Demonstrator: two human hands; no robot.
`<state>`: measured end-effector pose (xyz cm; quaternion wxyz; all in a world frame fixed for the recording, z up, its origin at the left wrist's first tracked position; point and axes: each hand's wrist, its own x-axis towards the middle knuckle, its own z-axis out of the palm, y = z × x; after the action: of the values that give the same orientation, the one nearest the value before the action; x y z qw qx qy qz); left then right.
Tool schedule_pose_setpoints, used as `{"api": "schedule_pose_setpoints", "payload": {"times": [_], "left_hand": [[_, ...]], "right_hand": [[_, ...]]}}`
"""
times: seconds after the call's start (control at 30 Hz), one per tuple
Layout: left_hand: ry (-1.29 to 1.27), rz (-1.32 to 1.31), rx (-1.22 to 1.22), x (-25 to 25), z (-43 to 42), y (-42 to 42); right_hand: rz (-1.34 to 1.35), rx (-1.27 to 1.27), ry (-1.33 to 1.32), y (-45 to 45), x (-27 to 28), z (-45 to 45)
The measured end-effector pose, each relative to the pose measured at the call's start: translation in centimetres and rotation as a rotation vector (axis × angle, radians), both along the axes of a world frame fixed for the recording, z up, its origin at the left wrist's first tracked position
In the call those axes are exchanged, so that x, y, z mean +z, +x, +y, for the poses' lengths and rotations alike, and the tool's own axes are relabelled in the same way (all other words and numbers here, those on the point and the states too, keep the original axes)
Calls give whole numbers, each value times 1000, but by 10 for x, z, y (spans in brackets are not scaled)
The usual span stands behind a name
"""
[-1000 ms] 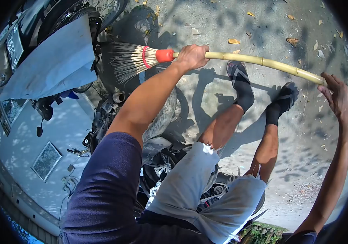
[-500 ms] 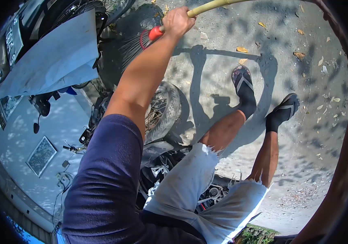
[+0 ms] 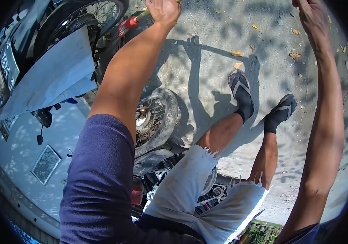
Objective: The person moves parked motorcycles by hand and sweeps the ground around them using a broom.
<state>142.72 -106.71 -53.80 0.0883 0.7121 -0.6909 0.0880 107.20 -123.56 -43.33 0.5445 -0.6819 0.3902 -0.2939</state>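
Note:
A broom with a red collar and a pale bamboo handle shows at the top left of the head view. My left hand is closed round the handle just above the collar. Most of the bristles are hidden behind my forearm. At the top right, my right hand is raised, its fingertips cut off by the frame edge. The handle beyond my left hand is out of view, but the shadow on the ground shows a stick running between both hands.
Motorbikes stand on the left, one with a licence plate and a grey sheet beside it. A spoked wheel is near my left leg. My feet in sandals rest on concrete with dry leaves.
Both hands have risen in the view with the broom, which has left the frame except for its collar end. My left hand also moved left. My right arm swung out, then back inward.

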Motion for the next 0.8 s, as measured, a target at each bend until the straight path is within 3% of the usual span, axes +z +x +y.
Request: {"api": "schedule_pose_setpoints", "payload": {"times": [0.03, 0.13, 0.17, 0.2, 0.27, 0.3, 0.4, 0.43, 0.53, 0.57, 0.67, 0.7, 0.8], "left_hand": [[-16, -128, 44, -21, 14, 7], [173, 77, 166, -17, 26, -6], [74, 103, 126, -17, 28, -7], [167, 73, 168, -12, 25, -12], [355, 13, 250, -4, 18, -21], [148, -96, 115, -50, 36, 6], [-18, 160, -84, -23, 30, -22], [44, 89, -57, -21, 40, -28], [-195, 242, -200, -58, 63, -30], [54, 355, -194, -24, 56, -37], [58, 303, -242, -13, 36, -56], [258, 316, -102, -12, 36, -65], [110, 184, -197, 6, 33, -77]], "right_hand": [[7, 32, 63, -6, -3, 0], [120, -98, -86, -28, -60, 18], [130, -97, -77, -45, -74, 17], [141, -94, -67, -52, -80, 19], [105, -218, -16, -50, -65, 39], [86, -279, 10, -50, -57, 50], [103, -224, -121, -66, -57, 83], [136, -218, -140, -72, -55, 92], [230, -214, -169, -90, -45, 116], [258, -225, -181, -94, -41, 120], [307, -205, -208, -109, -35, 130], [323, -193, -219, -116, -33, 134], [332, -219, -177, -129, -29, 154]]}}
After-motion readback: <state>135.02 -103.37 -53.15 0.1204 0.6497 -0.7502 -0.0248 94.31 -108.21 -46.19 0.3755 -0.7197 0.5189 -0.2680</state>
